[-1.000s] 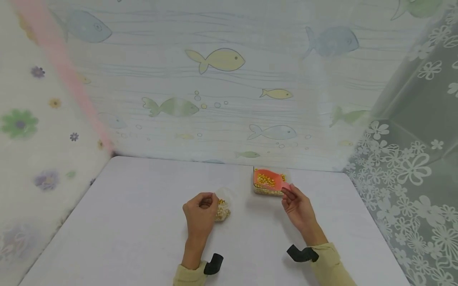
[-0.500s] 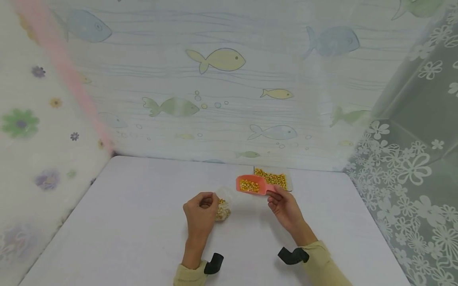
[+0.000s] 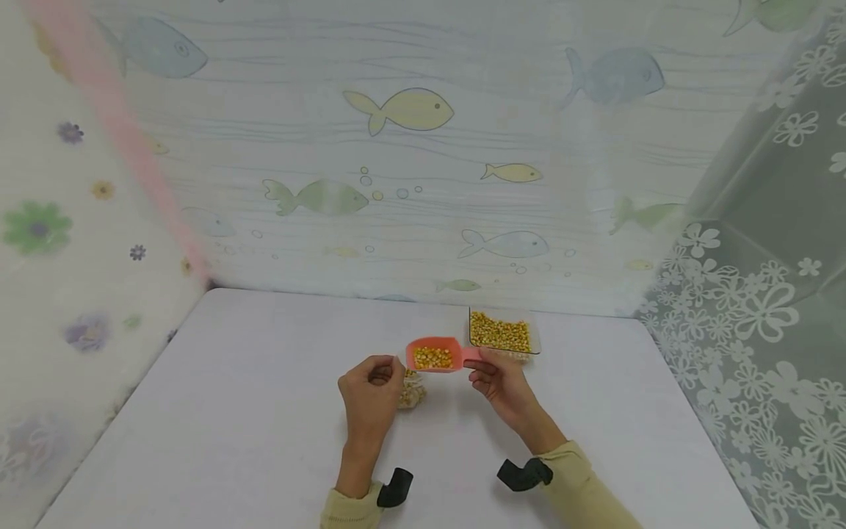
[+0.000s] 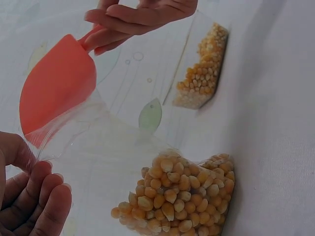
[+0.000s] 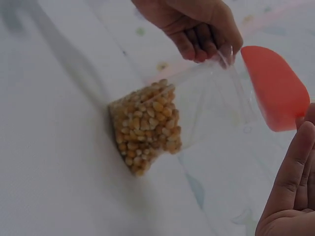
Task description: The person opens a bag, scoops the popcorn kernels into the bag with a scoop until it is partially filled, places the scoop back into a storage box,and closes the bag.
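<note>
Near the middle of the white table, a small clear bag stands with yellow corn kernels in its bottom part. The left hand pinches the top edge of the bag with curled fingers and holds it up. The bottom of the bag rests on the table.

Just above the bag, on its right side, is an orange scoop. The scoop has a little pile of corn in it. The right hand pinches the scoop's handle with its thumb and fingers. In the left wrist view, the front of the scoop is right at the bag's open top, touching or almost touching the clear plastic.

A bit farther back and to the right sits a clear box with more corn in it. It is near the right hand but apart from the bag.

Both arms wear pale yellow sleeves with black straps at the wrists. Behind the table hangs a light curtain with fish on it. On the right is a see-through sheet with white flowers, and on the left a white one with colored flowers.
</note>
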{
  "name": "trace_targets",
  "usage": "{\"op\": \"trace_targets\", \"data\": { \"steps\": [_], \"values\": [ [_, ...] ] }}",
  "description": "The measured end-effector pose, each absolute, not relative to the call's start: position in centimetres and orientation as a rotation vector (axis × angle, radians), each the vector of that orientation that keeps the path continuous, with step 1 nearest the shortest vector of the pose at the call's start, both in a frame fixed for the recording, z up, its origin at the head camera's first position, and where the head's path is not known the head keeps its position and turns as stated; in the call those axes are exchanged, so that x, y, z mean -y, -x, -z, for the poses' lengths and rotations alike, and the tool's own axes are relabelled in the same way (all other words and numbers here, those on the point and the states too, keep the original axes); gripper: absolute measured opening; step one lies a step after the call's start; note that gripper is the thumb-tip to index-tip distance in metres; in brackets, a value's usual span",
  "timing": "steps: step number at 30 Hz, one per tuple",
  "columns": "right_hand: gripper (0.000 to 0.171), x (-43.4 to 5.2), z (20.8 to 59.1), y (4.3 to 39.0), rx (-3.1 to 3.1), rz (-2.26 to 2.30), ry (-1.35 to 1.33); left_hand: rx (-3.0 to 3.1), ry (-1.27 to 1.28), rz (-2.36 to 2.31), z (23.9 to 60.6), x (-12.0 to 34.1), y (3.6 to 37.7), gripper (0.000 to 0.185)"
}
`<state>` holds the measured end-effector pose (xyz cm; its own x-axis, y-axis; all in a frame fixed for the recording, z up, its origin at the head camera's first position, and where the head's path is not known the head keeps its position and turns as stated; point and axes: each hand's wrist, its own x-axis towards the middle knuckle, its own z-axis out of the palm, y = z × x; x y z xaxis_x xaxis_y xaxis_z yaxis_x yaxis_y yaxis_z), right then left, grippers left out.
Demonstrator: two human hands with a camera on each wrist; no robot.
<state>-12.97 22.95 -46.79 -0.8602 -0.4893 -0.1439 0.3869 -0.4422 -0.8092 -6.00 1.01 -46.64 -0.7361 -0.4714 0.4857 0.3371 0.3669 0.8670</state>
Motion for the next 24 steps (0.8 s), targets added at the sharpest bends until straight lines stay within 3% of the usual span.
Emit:
{"op": "trace_targets", "data": {
  "steps": [17, 24],
  "values": [
    [0.036, -21.9, 46.7, 12.6, -1.444, 2.232, 0.071, 1.929, -0.128, 1.443, 46.5, -1.1, 6.0, 0.006],
    [0.027, -22.0, 46.0, 12.2, -1.575, 2.217, 0.050, 1.943, -0.129, 1.419, 46.6, -1.0, 6.0, 0.006]
  ]
}}
